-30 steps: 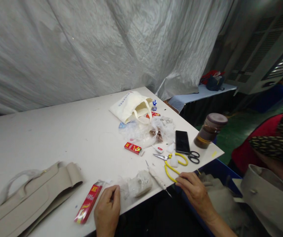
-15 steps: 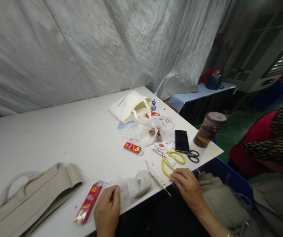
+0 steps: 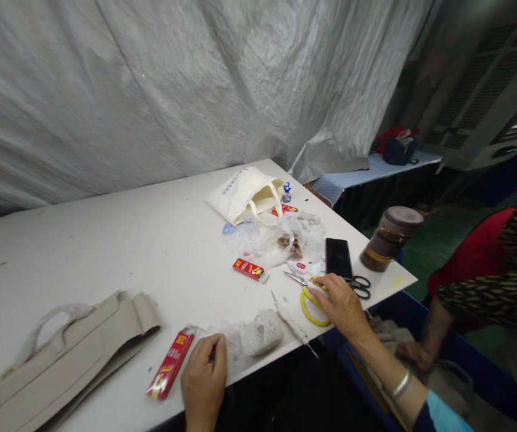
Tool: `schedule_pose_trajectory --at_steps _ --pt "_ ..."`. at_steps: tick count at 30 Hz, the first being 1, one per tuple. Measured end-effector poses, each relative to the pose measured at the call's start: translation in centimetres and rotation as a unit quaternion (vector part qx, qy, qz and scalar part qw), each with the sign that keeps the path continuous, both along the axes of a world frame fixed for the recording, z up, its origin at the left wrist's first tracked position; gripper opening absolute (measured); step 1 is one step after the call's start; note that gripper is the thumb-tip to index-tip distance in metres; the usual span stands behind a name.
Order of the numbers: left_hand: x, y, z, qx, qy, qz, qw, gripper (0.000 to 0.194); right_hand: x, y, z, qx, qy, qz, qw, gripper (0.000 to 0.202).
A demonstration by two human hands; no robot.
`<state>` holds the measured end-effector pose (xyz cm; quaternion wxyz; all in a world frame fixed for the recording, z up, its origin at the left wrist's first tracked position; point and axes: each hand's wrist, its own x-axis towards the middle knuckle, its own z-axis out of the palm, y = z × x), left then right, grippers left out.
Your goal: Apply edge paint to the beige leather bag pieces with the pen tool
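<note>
My left hand (image 3: 204, 373) rests with curled fingers at the table's front edge, between a red box (image 3: 171, 365) and a plastic-wrapped whitish lump (image 3: 262, 333). Whether anything is inside its fist is hidden. My right hand (image 3: 340, 303) lies over the yellow-handled scissors (image 3: 314, 312), its fingertips on the upper handle loop; whether it grips them is unclear. A white-wrapped pointed tool (image 3: 295, 327) lies between lump and scissors. Just beyond my right hand are a black phone (image 3: 338, 257) and black scissor handles (image 3: 361, 288).
A beige leather bag piece (image 3: 73, 360) lies at left. Farther back are a cream cloth bag (image 3: 240, 195), crumpled clear plastic (image 3: 262, 243), and a small red box (image 3: 249, 269). A brown jar (image 3: 391, 239) stands at right. Another person's hand (image 3: 415, 355) reaches into a blue bin (image 3: 487, 375).
My right hand has moved up from the lower yellow loop to the upper one, and the loops look closer together. Another person's hand has come into view at the bin. The view has shifted slightly.
</note>
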<state>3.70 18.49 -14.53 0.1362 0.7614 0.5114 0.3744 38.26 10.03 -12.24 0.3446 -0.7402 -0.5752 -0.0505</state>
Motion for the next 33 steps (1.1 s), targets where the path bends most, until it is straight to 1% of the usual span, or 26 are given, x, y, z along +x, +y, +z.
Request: schedule_pose_trajectory --at_steps 5,11,17,23,26,31,33 --pt "0.0 -0.1 -0.1 0.010 0.005 0.001 1.000 0.027 -0.5 0.3 -0.5 -0.026 -0.031 -0.016 0.999 0.017" --pt "0.2 -0.1 0.4 0.027 0.006 -0.002 1.000 0.026 0.1 1.2 -1.6 -0.048 -0.058 -0.043 0.996 0.016" --pt "0.1 -0.1 0.2 0.019 0.009 -0.001 1.000 0.026 0.6 2.3 -1.6 -0.059 -0.060 -0.048 0.995 0.015" --pt "0.2 -0.1 0.4 0.013 0.008 0.001 1.000 0.025 0.7 2.6 -1.7 -0.053 -0.035 -0.041 0.997 0.012" --pt "0.3 -0.1 0.5 0.015 0.011 0.002 1.000 0.025 1.2 2.2 -1.4 -0.040 -0.008 -0.009 0.999 0.012" --pt "0.2 -0.1 0.2 0.018 0.012 -0.002 1.000 0.025 1.9 0.6 -0.5 -0.021 0.037 0.097 0.994 0.013" --pt "0.1 -0.1 0.1 0.017 0.014 0.001 1.000 0.025 2.0 0.0 -0.3 -0.011 0.039 0.128 0.991 0.014"
